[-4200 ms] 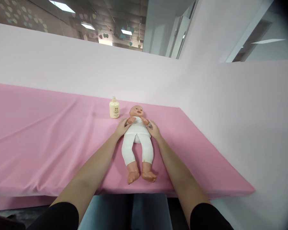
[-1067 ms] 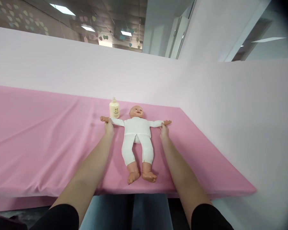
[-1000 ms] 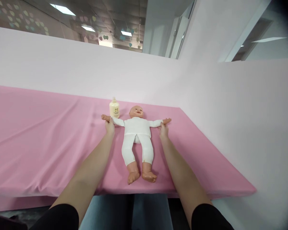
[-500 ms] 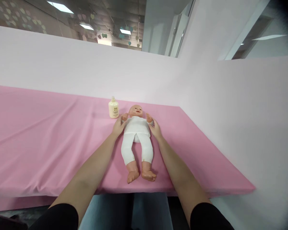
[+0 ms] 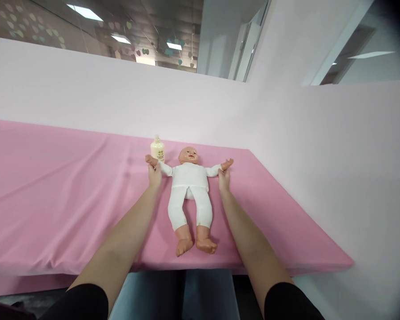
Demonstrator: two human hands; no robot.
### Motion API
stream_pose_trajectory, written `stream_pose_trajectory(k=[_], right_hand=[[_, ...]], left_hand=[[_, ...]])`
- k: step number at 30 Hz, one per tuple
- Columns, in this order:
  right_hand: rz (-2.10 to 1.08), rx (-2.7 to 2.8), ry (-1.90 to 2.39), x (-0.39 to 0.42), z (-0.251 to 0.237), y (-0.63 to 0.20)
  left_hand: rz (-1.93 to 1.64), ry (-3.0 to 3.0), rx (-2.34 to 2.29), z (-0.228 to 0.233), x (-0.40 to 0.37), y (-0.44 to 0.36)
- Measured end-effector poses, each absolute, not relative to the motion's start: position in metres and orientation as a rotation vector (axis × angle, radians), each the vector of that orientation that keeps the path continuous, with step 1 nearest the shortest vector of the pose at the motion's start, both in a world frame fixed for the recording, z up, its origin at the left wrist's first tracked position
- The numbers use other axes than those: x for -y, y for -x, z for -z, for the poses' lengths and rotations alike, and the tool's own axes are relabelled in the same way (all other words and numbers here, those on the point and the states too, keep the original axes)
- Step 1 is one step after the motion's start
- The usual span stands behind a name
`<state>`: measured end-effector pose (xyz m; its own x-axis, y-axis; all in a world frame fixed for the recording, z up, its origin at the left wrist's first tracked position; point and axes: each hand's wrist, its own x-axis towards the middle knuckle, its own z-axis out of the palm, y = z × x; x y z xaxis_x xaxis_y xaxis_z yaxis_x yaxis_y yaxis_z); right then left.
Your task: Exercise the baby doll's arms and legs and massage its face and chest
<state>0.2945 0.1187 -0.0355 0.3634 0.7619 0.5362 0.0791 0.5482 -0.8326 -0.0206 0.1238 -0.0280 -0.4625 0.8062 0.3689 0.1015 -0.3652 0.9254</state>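
A baby doll (image 5: 190,177) in a white top and white leggings lies on its back, bare feet toward me. Its arms are stretched out to both sides. My left hand (image 5: 155,174) is closed round the doll's arm (image 5: 151,160) on the left, near the wrist. On the other side my right hand (image 5: 223,178) grips the doll's other arm (image 5: 226,165) at the wrist. Just behind the doll's left-side hand stands a cream-coloured pump bottle (image 5: 158,147), its lower part partly covered.
A pink cloth (image 5: 70,191) covers the table, with wrinkles on the left. A white wall (image 5: 120,95) runs along the back and another (image 5: 336,155) along the right. Above the back wall is a window (image 5: 136,26).
The doll's arms have gone from bent close beside its body to spread wide. My left hand has moved left and my right hand right along with them.
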Motion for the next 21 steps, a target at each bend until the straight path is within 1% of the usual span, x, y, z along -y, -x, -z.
stream_pose_trajectory(k=[2,6,9,12,14,18,21], right_hand=[[-0.509,1.267,0.911,-0.112,0.03,-0.283],[-0.419,1.652,0.916,-0.1,0.026,-0.265],[-0.35,1.748,0.918,-0.098,0.025,-0.261],[-0.481,1.543,0.955,-0.102,0.026,-0.264],[-0.572,1.359,0.924,-0.107,0.027,-0.271],[-0.645,1.031,0.892,-0.12,0.033,-0.291],[-0.744,0.851,0.994,-0.126,0.04,-0.303]], left_hand=[[-1.799,-1.404,-1.353,0.022,-0.116,0.01],[-1.449,-2.079,-1.211,0.013,-0.102,-0.01],[-1.362,-2.2,-1.234,0.011,-0.099,-0.015],[-1.484,-2.026,-1.27,0.013,-0.101,-0.01],[-1.624,-1.747,-1.341,0.017,-0.107,-0.003],[-1.83,-1.097,-1.448,0.031,-0.128,0.018],[-1.899,-1.055,-1.383,0.041,-0.141,0.032]])
